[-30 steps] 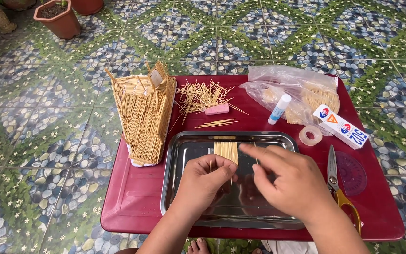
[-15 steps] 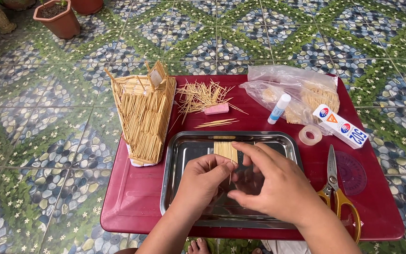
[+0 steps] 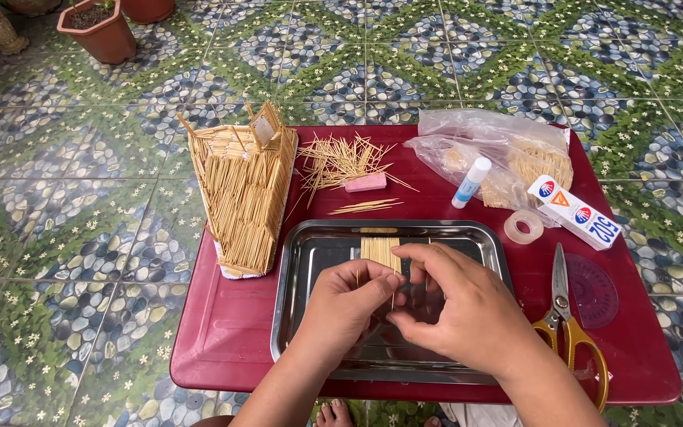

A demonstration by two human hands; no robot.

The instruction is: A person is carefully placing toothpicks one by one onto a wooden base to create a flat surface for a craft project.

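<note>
Head view: both hands meet over the steel tray [image 3: 302,261] on the red counter [image 3: 231,332]. Left hand [image 3: 349,304] and right hand [image 3: 460,308] each pinch a thin toothpick [image 3: 393,296] in a fingertip grip, just below the flat toothpick panel [image 3: 379,251] lying in the tray.

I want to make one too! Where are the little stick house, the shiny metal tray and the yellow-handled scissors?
Little stick house [image 3: 245,198], head view, middle of its sloped roof.
Shiny metal tray [image 3: 298,277], head view, bare left side.
Yellow-handled scissors [image 3: 560,289], head view, on the blades.
</note>
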